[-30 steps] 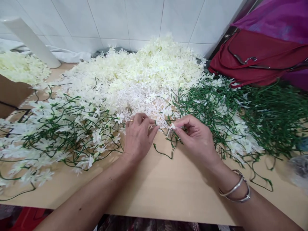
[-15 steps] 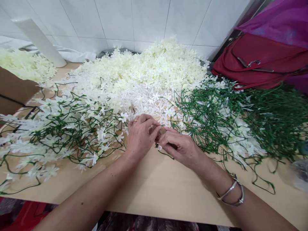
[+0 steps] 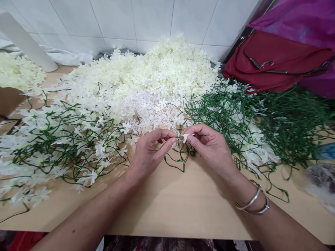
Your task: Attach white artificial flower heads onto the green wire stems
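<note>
Between my two hands is a small white artificial flower (image 3: pixel 185 137). My right hand (image 3: pixel 212 148) pinches it between thumb and forefinger. My left hand (image 3: pixel 150 150) pinches the end of a green plastic stem (image 3: pixel 178 137) right beside the flower's base; whether the two are joined I cannot tell. Green stem loops (image 3: pixel 180 167) hang below my fingertips, above the table. Left of my hands lies a heap of white flowers on green stems (image 3: pixel 78 139). Beyond them are white stamen pieces (image 3: pixel 146 108), and at the right a tangle of bare green stems (image 3: pixel 217 115).
A large pile of cream petals (image 3: pixel 167 66) rests against the tiled wall (image 3: pixel 151 21). A white roll (image 3: pixel 28 42) stands back left. At the right are a red bag (image 3: pixel 277 62), a purple bag (image 3: pixel 300 21) and a clear plastic bag (image 3: pixel 320 181). The wooden table (image 3: pixel 167 209) runs beneath.
My hands have moved slightly apart and turned, and the white flower now shows between my fingertips. Stem loops show below them. The whole view has shifted a little to the right.
</note>
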{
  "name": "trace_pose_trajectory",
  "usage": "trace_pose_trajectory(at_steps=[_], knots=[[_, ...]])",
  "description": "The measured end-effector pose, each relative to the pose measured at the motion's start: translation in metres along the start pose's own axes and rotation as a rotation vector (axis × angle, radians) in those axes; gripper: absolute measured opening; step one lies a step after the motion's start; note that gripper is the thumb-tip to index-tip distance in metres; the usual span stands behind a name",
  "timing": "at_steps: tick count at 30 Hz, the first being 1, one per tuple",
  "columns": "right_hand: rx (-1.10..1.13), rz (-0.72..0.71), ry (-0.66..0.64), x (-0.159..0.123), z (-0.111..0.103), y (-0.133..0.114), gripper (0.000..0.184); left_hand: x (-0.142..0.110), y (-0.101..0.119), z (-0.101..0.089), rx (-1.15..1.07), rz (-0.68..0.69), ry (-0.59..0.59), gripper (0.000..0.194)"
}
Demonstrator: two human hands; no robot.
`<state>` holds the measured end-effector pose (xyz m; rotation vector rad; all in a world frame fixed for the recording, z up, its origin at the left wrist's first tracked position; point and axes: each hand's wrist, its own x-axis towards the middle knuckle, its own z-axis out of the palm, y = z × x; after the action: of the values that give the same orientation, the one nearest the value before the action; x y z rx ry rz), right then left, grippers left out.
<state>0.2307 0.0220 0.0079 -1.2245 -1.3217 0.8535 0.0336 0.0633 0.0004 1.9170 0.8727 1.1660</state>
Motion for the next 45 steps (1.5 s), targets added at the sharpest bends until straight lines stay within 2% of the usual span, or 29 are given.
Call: trace_pose_trajectory(at_steps=[4, 12, 18, 25, 37, 45], knots=[[0.011, 0.051, -0.073, 0.0, 0.0, -0.001, 0.026, 0.0, 0.001, -0.001, 0.007, -0.042, 0.01, 0.006], [0.027, 0.06, -0.076, -0.002, 0.003, -0.001, 0.025, -0.001, 0.003, 0.0, 0.005, 0.035, -0.007, 0.005], [0.025, 0.063, -0.054, -0.002, 0.001, -0.006, 0.027, -0.001, 0.004, -0.002, 0.022, -0.025, -0.008, 0.008], [-0.003, 0.029, -0.068, -0.003, 0.004, -0.001, 0.02, -0.002, 0.002, -0.002, -0.003, -0.013, -0.022, 0.006], [0.004, 0.049, -0.096, -0.007, 0.009, 0.009, 0.013, -0.01, -0.012, 0.004, -0.197, -0.22, -0.103, 0.013], [-0.084, 0.066, -0.108, -0.012, 0.013, 0.012, 0.01, -0.01, -0.015, 0.006, -0.178, -0.208, -0.092, 0.014]])
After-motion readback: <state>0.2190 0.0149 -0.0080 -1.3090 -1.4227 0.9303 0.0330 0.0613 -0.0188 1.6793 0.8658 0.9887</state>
